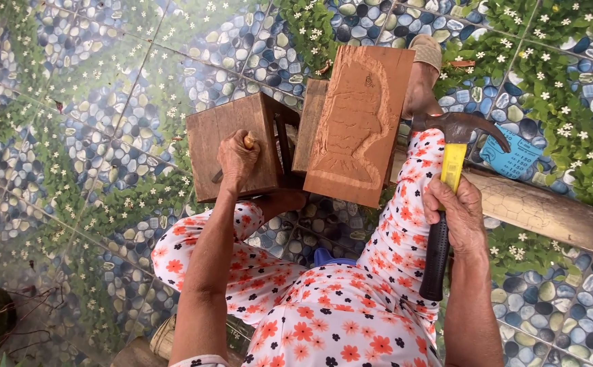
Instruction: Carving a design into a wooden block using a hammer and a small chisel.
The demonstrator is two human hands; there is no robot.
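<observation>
The left hand (pixel 237 158) grips a wooden-handled tool (pixel 248 141) against the small wooden box (pixel 232 146), just left of the carved wooden panel (pixel 356 122), while the right hand (pixel 454 212) clasps a claw hammer (pixel 446 197) (yellow and black handle) right of that panel.

Matt, carved wooden panel (pixel 356 122) — dark metal hammer (pixel 451 178) head, yellow-and-black handle — glossy floor tiles (pixel 92 122).
</observation>
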